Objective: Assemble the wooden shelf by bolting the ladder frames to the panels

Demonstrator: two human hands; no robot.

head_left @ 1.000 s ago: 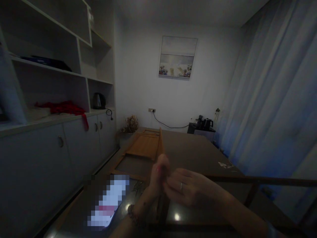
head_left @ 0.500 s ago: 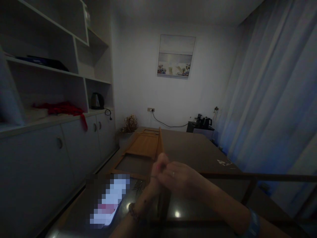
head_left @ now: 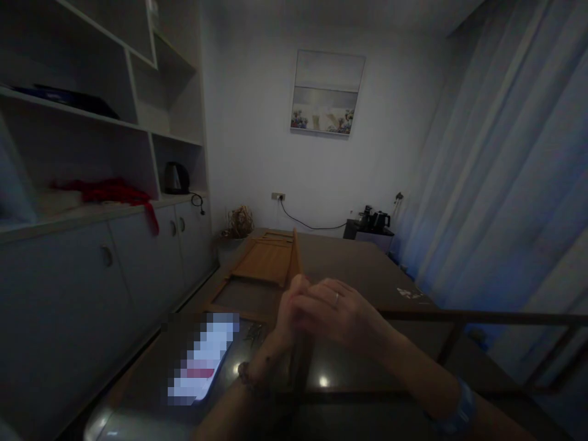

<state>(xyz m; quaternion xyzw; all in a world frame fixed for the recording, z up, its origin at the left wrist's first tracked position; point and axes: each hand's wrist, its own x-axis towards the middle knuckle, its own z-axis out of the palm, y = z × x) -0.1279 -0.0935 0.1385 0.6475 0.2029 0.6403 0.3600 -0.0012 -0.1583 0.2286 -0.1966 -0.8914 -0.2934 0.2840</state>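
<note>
The room is dim. Both hands meet in the lower middle of the head view, above a dark glossy table (head_left: 367,275). My left hand (head_left: 288,315) is curled closed around an upright wooden bar of a frame (head_left: 296,260). My right hand (head_left: 337,315), with a ring on one finger, lies over the left with fingers pressed together against the same bar. A bead bracelet is on my left wrist and a blue band on my right. A light wooden panel assembly (head_left: 266,260) lies flat on the table just beyond the hands.
White cabinets with shelves (head_left: 105,245) run along the left, holding a kettle (head_left: 171,178) and red cloth (head_left: 110,191). A dark wooden rail (head_left: 482,317) stretches to the right. Curtains (head_left: 505,184) cover the right side. A small stand with kettles (head_left: 372,220) is by the far wall.
My right hand slid forward over the left hand and now covers more of it. The view tilted slightly, so the hands sit a little higher.
</note>
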